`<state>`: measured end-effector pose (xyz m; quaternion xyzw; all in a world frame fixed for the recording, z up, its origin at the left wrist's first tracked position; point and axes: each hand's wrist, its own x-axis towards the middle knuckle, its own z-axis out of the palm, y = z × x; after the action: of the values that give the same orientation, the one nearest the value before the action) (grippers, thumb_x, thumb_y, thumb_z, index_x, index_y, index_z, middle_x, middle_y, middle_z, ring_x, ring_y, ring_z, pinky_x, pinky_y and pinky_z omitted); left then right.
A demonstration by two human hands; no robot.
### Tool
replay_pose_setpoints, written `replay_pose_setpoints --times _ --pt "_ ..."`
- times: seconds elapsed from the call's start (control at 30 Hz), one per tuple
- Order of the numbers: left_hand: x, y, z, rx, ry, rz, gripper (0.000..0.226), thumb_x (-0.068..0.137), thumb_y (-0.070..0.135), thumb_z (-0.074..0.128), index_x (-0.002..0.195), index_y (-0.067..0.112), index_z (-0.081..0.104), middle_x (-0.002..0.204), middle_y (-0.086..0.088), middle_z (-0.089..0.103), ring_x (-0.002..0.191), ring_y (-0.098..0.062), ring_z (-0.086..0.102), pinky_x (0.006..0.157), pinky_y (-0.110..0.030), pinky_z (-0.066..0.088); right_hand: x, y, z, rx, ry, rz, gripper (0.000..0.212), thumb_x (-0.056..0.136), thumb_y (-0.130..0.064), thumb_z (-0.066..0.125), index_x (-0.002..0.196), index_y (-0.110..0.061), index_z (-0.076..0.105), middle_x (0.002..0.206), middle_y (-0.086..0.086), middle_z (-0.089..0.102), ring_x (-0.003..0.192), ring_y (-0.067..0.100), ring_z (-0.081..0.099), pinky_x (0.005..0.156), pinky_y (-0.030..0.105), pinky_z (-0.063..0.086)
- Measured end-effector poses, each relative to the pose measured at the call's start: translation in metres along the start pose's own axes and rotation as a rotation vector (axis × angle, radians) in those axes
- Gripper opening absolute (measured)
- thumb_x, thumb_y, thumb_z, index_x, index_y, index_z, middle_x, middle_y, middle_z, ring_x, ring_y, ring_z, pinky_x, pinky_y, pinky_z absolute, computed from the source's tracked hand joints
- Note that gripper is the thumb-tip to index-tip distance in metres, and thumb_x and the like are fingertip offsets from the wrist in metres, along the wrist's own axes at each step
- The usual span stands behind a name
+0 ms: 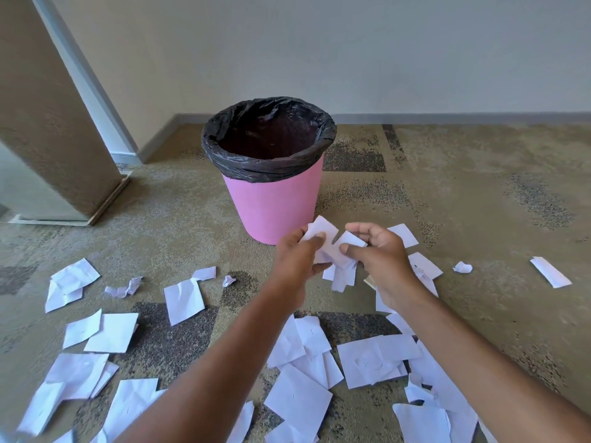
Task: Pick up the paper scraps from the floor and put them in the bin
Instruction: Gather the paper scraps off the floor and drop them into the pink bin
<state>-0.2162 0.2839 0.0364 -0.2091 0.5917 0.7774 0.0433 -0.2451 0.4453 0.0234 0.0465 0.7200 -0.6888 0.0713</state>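
White paper scraps [184,300], flat and crumpled, lay scattered across the patterned beige carpet [479,219] in the head view. Both hands met above the floor, just in front of a pink plastic bin [275,203] lined with a black bag [268,161]. The left hand [295,260] and the right hand [382,254] each pinched a small bunch of scraps [332,251] between them.

Readable text: I find none anywhere in my head view.
Paper scraps [367,359]: I make out faint pen marks on one sheet, too small to read.
Pink bin [275,203]: I see no label or brand on its wall.
Black liner [256,167]: I see no print.
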Motion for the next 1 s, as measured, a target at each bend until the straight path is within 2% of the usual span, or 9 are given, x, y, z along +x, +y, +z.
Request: replay_pose_setpoints --times 0.1,0.17,0.3,0.47,0.57,0.63,0.8,0.9,1.0 --pt "-0.011 0.039 0.003 -0.076 -0.028 0.034 0.013 0.106 0.017 0.06 0.115 0.015 0.069 0.105 -0.009 0.081 0.09 -0.024 0.077 0.075 -0.041 0.065 0.004 -0.038 0.014 0.129 -0.004 -0.031 0.041 0.089 0.006 0.077 0.123 -0.014 0.072 0.111 0.006 0.08 0.094 0.02 0.074 0.074 0.032 0.06" --pt "-0.017 0.065 0.005 -0.103 -0.019 0.057 0.017 0.108 0.019 0.055 0.12 0.014 0.067 0.107 -0.015 0.077 0.08 -0.023 0.073 0.07 -0.036 0.06 0.009 -0.067 0.025 0.193 -0.014 -0.052 0.04 0.088 0.009 0.076 0.122 -0.011 0.072 0.114 0.011 0.079 0.098 0.023 0.074 0.085 0.04 0.06" --pt "-0.026 0.114 0.002 -0.165 -0.046 0.075 0.029 0.11 0.026 0.048 0.131 0.012 0.063 0.122 -0.018 0.075 0.119 -0.04 0.071 0.1 -0.061 0.057 0.022 -0.123 0.049 0.28 -0.041 -0.078 0.036 0.088 0.01 0.075 0.115 -0.012 0.074 0.106 0.009 0.079 0.091 0.021 0.075 0.087 0.041 0.062" --pt "-0.026 0.174 -0.011 -0.376 -0.085 0.08 0.039 0.11 0.023 0.049 0.136 -0.005 0.058 0.13 -0.031 0.07 0.121 -0.046 0.07 0.096 -0.061 0.06 0.045 -0.179 0.075 0.375 -0.002 -0.064 0.03 0.09 0.01 0.073 0.117 -0.002 0.068 0.113 0.022 0.073 0.083 0.028 0.073 0.065 0.039 0.065" --pt "-0.018 0.2 -0.022 -0.434 -0.076 0.047 0.046 0.11 0.028 0.05 0.14 -0.008 0.053 0.133 -0.034 0.065 0.117 -0.052 0.069 0.105 -0.064 0.054 0.056 -0.194 0.088 0.51 -0.024 0.031 0.034 0.093 0.01 0.07 0.126 0.01 0.063 0.11 0.024 0.069 0.091 0.032 0.07 0.085 0.049 0.066" --pt "-0.011 0.21 -0.03 -0.439 -0.086 0.009 0.057 0.109 0.034 0.053 0.143 -0.011 0.048 0.137 -0.034 0.06 0.119 -0.054 0.067 0.107 -0.064 0.052 0.059 -0.197 0.093 0.545 -0.058 0.071 0.031 0.095 0.009 0.068 0.125 0.012 0.063 0.109 0.024 0.066 0.095 0.033 0.069 0.09 0.049 0.064" --pt "-0.002 0.222 -0.039 -0.411 -0.046 -0.01 0.079 0.106 0.045 0.054 0.16 -0.008 0.031 0.159 -0.038 0.036 0.145 -0.058 0.042 0.107 -0.06 0.05 0.057 -0.194 0.098 0.489 -0.104 0.05 0.021 0.093 0.004 0.072 0.112 0.001 0.064 0.125 0.018 0.064 0.114 0.032 0.062 0.088 0.039 0.063" --pt "0.002 0.22 -0.041 -0.421 -0.052 0.007 0.081 0.105 0.045 0.055 0.162 -0.006 0.026 0.166 -0.037 0.024 0.153 -0.058 0.026 0.122 -0.06 0.037 0.054 -0.195 0.098 0.524 -0.137 0.049 0.021 0.093 0.005 0.071 0.109 -0.004 0.061 0.123 0.02 0.061 0.141 0.039 0.049 0.113 0.046 0.05" --pt "0.005 0.216 -0.042 -0.428 -0.053 0.026 0.079 0.105 0.044 0.055 0.162 -0.004 0.029 0.165 -0.037 0.025 0.153 -0.058 0.025 0.124 -0.06 0.035 0.053 -0.194 0.098 0.548 -0.135 0.032 0.018 0.094 0.006 0.07 0.107 -0.003 0.061 0.116 0.018 0.061 0.147 0.041 0.043 0.12 0.051 0.043"
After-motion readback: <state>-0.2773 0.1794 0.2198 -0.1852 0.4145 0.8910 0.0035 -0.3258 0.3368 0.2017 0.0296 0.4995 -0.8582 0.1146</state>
